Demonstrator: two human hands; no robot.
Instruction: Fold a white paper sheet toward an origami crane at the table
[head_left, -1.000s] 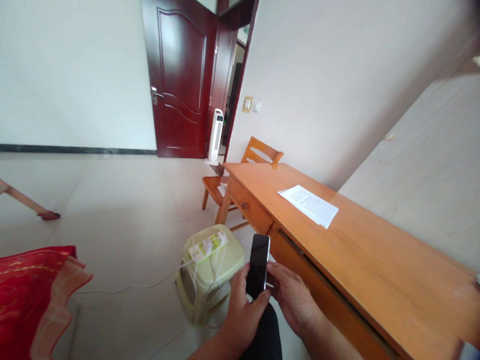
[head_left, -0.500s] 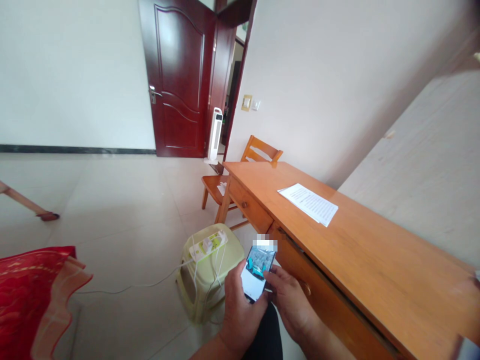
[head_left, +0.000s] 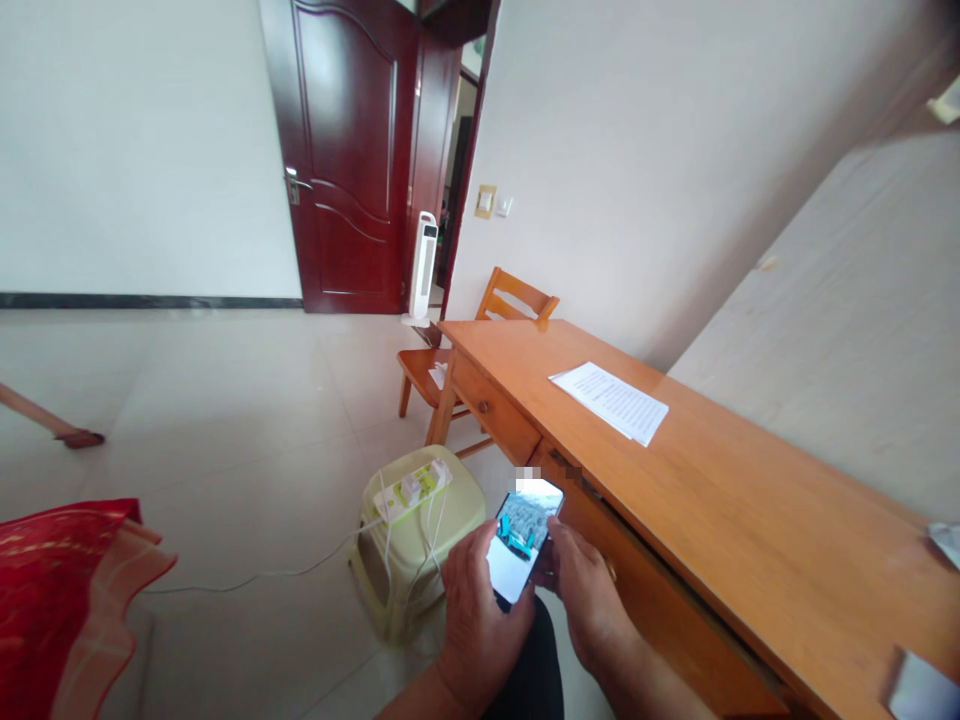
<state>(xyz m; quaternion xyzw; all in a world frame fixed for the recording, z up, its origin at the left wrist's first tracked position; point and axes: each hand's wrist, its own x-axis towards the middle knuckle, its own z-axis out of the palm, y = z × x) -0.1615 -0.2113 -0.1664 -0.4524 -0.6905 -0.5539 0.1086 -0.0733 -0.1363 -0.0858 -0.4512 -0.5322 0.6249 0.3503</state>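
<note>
A smartphone [head_left: 523,538] with a lit screen is held upright at a slant above my knee. Its screen shows a picture with turquoise shapes over a grey area, and white below. My left hand [head_left: 480,600] is closed round the phone's left side and lower end. Along the right edge, my right hand [head_left: 589,590] grips it too, its thumb by the screen's side and its other fingers partly hidden behind.
A wooden desk [head_left: 720,520] with drawers runs along my right, bearing printed sheets [head_left: 615,402]. A pale green stool [head_left: 461,500] carries a power strip [head_left: 411,490] with trailing cords. Beyond are a wooden chair [head_left: 517,298], a white tower fan [head_left: 424,270] and a dark red door [head_left: 349,150].
My right thumb has moved from over the phone's screen to its right edge. The phone has turned slightly, and the whole view has shifted a little.
</note>
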